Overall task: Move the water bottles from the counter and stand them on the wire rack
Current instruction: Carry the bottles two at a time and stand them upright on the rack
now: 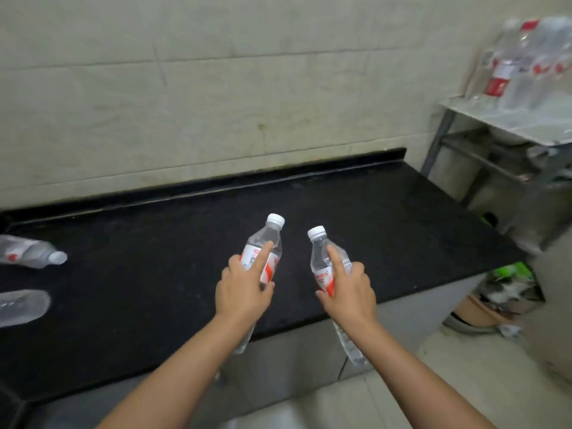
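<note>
My left hand (243,289) grips a clear water bottle (266,243) with a white cap and red-and-white label, held tilted above the black counter (387,218). My right hand (348,289) holds a second, similar bottle (320,258), also tilted with its cap pointing away from me. Each index finger lies along its bottle. Two more bottles lie on their sides at the counter's left edge, one (31,253) farther back and one (21,306) nearer. The rack (495,119) stands at the upper right, with several bottles (523,63) upright on its top shelf.
A tiled wall runs behind the counter. Below and right of the counter's end sit a tan pot (476,314) and some clutter on the floor. The rack's lower metal bars (483,159) cross beneath its shelf.
</note>
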Tool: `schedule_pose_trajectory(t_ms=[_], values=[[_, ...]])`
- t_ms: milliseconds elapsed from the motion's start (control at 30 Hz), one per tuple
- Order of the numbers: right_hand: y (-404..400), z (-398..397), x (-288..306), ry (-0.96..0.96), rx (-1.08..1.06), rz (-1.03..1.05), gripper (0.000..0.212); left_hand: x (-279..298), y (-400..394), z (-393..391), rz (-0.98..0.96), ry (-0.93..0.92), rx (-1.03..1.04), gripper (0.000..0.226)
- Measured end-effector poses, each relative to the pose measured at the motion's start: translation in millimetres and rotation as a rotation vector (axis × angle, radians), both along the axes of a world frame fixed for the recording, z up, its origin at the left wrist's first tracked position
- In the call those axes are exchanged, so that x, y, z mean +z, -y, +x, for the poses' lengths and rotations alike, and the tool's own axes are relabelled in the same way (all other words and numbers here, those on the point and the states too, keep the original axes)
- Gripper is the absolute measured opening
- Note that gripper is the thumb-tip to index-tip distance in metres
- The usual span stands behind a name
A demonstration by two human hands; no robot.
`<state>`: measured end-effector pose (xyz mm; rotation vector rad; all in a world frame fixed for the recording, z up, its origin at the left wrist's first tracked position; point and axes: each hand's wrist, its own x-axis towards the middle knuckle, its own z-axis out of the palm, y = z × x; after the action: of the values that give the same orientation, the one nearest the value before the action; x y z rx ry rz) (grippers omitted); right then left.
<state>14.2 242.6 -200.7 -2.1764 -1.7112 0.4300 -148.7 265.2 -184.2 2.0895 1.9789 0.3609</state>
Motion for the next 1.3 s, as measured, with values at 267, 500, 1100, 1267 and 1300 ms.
schedule_pose_trajectory(t_ms=[267, 500, 1100, 1267, 1300], values=[[-16, 240, 92, 0.060, -0.119, 0.357, 0.082, 70, -56, 252, 0.258, 0.185, -0.149, 0.072], [-35, 412, 156, 0.147, -0.230, 0.498, 0.084, 122, -83, 435, 0.382, 0.322, -0.275, 0.074], [-228, 696, 220, 0.166, -0.307, 0.770, 0.086, 186, -284, 705, 0.671, 0.528, -0.343, 0.073], [-281, 762, 227, 0.120, -0.310, 0.816, 0.086, 186, -326, 773, 0.683, 0.495, -0.296, 0.072], [-288, 769, 227, 0.102, -0.303, 0.828, 0.086, 186, -332, 780, 0.683, 0.481, -0.288, 0.072]])
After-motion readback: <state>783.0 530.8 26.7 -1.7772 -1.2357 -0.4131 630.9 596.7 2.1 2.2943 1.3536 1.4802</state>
